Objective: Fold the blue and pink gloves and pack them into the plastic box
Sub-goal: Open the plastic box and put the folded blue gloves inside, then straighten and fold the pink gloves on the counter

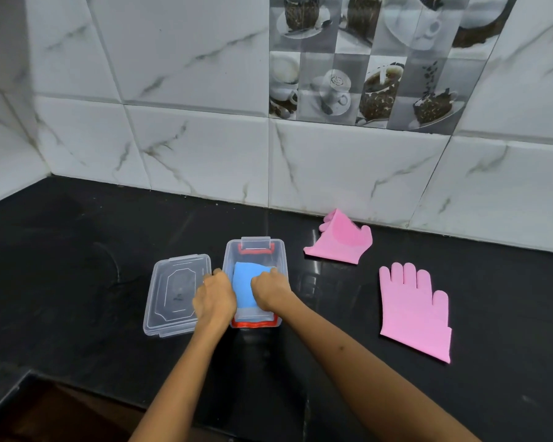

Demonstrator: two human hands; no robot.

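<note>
Because a folded glove would likely spring open, the blue glove bundle (244, 288) sits down inside the plastic box (280, 260), the left hand (214, 296) and right hand (269, 288) bearing on it, fingers curled and clamped over its sides. Just left, the lid (173, 295) lies off, keeping the opening free. Two pink gloves (415, 311) wait unfolded on the tabletop (77, 266), one nearer the wall (340, 240).
</note>
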